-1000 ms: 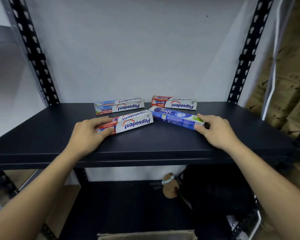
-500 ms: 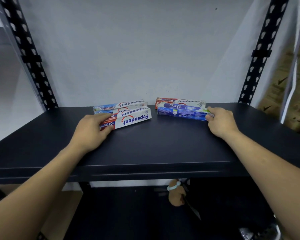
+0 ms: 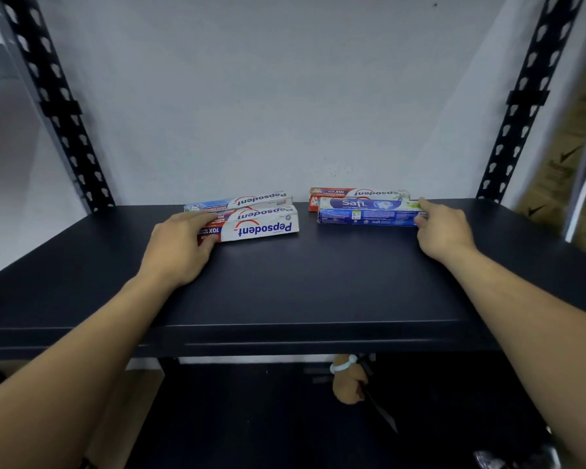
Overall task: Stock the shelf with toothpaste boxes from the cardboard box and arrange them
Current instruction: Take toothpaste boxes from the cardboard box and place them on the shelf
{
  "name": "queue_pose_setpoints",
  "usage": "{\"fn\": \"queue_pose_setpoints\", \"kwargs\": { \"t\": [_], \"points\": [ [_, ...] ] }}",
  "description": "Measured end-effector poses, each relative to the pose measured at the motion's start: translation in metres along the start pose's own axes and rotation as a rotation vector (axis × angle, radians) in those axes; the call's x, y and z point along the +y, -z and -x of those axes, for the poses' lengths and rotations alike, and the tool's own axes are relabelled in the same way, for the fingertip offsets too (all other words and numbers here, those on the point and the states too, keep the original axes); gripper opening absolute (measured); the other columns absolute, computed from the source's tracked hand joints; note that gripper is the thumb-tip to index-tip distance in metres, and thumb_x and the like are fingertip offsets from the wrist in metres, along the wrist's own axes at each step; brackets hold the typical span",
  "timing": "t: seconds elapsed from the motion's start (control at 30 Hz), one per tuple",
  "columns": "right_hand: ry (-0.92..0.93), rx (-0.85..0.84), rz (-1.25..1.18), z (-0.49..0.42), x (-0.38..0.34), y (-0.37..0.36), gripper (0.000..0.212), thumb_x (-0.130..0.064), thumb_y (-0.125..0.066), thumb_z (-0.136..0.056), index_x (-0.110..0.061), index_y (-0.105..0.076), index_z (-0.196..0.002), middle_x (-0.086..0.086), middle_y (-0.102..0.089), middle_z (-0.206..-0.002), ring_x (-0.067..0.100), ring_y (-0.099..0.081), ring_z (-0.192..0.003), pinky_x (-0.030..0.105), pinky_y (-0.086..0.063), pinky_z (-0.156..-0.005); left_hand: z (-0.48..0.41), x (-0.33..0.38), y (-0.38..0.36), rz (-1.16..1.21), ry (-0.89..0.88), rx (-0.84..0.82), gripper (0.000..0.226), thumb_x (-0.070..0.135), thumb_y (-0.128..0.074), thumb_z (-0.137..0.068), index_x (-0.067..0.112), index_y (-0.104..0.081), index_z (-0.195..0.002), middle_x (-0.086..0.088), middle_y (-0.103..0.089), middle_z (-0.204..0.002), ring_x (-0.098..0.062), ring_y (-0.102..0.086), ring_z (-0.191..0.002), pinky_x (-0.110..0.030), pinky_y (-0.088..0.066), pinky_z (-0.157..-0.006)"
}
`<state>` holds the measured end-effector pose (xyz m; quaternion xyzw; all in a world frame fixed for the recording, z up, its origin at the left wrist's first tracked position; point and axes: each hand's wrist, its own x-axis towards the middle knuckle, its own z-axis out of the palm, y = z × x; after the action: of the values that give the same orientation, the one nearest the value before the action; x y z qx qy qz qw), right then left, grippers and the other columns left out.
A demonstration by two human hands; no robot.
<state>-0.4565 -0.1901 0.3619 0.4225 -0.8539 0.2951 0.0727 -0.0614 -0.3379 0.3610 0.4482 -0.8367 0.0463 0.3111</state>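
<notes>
Shelf, toward the back: we hold the front Pepsodent box by its left end in our left hand and the Safi box by its right end in our right hand, fingers curled on each, both boxes lying crosswise just before the rear boxes.

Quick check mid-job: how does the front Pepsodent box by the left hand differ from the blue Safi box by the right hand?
The front Pepsodent box is white and red; the Safi box is blue. The Pepsodent print reads upside down from the head camera, while the Safi print reads upright. The left hand holds the Pepsodent's left end; the right hand holds the Safi's right end. Both lie flat, lengthwise, on the shelf.
</notes>
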Motion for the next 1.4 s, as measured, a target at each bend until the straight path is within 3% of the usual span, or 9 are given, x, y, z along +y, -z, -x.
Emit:
{"fn": "queue_pose_setpoints", "kwargs": {
  "t": [0.33, 0.47, 0.6, 0.7, 0.83, 0.93, 1.1, 1.23, 1.4],
  "points": [
    [0.116, 0.024, 0.076, 0.020, -0.002, 0.005, 0.051, -0.025, -0.055, -0.095, -0.013, -0.043, -0.143, 0.008, -0.046, -0.142, 0.037, -0.042, -0.126, 0.044, -0.046, -0.099, 0.008, 0.007, 0.008, -0.044, 0.036, -0.088, 0.049, 0.032, -0.057, -0.096, 0.023, -0.050, -0.143, -0.003, -0.051, -0.148, -0.027, -0.041, -0.136, -0.047, -0.036, -0.108],
    [0.120, -0.007, 0.098, 0.040, -0.002, 0.013, 0.059, -0.030, -0.053, -0.096, -0.016, -0.032, -0.149, 0.006, -0.034, -0.151, 0.036, -0.034, -0.132, 0.046, -0.043, -0.099, 0.016, 0.010, 0.011, -0.095, 0.046, -0.136, 0.059, 0.043, -0.053, -0.096, 0.026, -0.037, -0.151, -0.003, -0.029, -0.161, -0.024, -0.027, -0.147, -0.047, -0.026, -0.114],
    [0.156, -0.031, 0.093, 0.063, -0.004, 0.022, 0.061, -0.033, -0.053, -0.094, -0.016, -0.031, -0.149, 0.006, -0.038, -0.147, 0.037, -0.036, -0.131, 0.046, -0.046, -0.098, 0.032, 0.019, 0.020, -0.088, 0.061, -0.112, 0.080, 0.053, -0.058, -0.090, 0.021, -0.024, -0.156, -0.005, -0.013, -0.166, -0.025, -0.018, -0.150, -0.049, -0.024, -0.116],
    [0.189, -0.064, 0.040, 0.088, -0.007, 0.028, 0.061, -0.035, -0.055, -0.093, -0.016, -0.035, -0.148, 0.005, -0.038, -0.151, 0.036, -0.037, -0.133, 0.046, -0.042, -0.104, 0.058, 0.039, 0.034, 0.007, -0.008, -0.054, 0.075, 0.049, -0.061, -0.089, 0.021, -0.032, -0.153, -0.003, -0.027, -0.162, -0.026, -0.026, -0.147, -0.049, -0.028, -0.114],
    [0.290, 0.032, -0.097, 0.136, -0.013, 0.033, 0.046, -0.034, -0.057, -0.091, -0.021, -0.054, -0.135, 0.000, -0.052, -0.140, 0.027, -0.047, -0.127, 0.037, -0.040, -0.103, 0.108, 0.074, 0.048, 0.056, -0.198, 0.054, 0.057, 0.047, -0.057, -0.087, 0.022, -0.053, -0.138, 0.003, -0.052, -0.145, -0.023, -0.042, -0.132, -0.047, -0.039, -0.103],
    [0.431, 0.145, -0.149, 0.182, -0.020, 0.034, 0.036, -0.030, -0.059, -0.090, -0.020, -0.062, -0.125, -0.001, -0.058, -0.132, 0.023, -0.049, -0.122, 0.033, -0.037, -0.103, 0.139, 0.094, 0.055, 0.060, -0.269, 0.091, 0.049, 0.046, -0.060, -0.090, 0.023, -0.058, -0.132, 0.008, -0.058, -0.138, -0.019, -0.046, -0.128, -0.043, -0.039, -0.102],
    [0.590, 0.267, -0.234, 0.258, -0.022, 0.022, 0.023, -0.024, -0.061, -0.089, -0.017, -0.069, -0.110, -0.005, -0.061, -0.121, 0.020, -0.050, -0.112, 0.039, -0.044, -0.096, 0.192, 0.115, 0.048, 0.087, -0.316, 0.077, 0.040, 0.044, -0.057, -0.090, 0.023, -0.062, -0.124, 0.009, -0.064, -0.123, -0.018, -0.053, -0.116, -0.036, -0.039, -0.095],
    [0.597, 0.118, -0.162, 0.301, 0.004, -0.021, 0.025, -0.024, -0.060, -0.090, -0.017, -0.068, -0.112, -0.003, -0.059, -0.120, 0.020, -0.049, -0.112, 0.039, -0.045, -0.096, 0.244, 0.110, 0.005, 0.106, -0.276, -0.101, 0.039, 0.044, -0.054, -0.090, 0.022, -0.064, -0.121, 0.005, -0.065, -0.121, -0.022, -0.056, -0.111, -0.042, -0.044, -0.094],
    [0.488, -0.267, -0.041, 0.360, 0.056, -0.094, 0.033, -0.029, -0.058, -0.088, -0.019, -0.065, -0.118, -0.002, -0.060, -0.119, 0.025, -0.050, -0.107, 0.041, -0.046, -0.094, 0.324, 0.089, -0.070, 0.145, -0.138, -0.397, 0.043, 0.045, -0.055, -0.085, 0.021, -0.066, -0.119, 0.001, -0.067, -0.116, -0.025, -0.060, -0.106, -0.044, -0.049, -0.090]
  ]
}}
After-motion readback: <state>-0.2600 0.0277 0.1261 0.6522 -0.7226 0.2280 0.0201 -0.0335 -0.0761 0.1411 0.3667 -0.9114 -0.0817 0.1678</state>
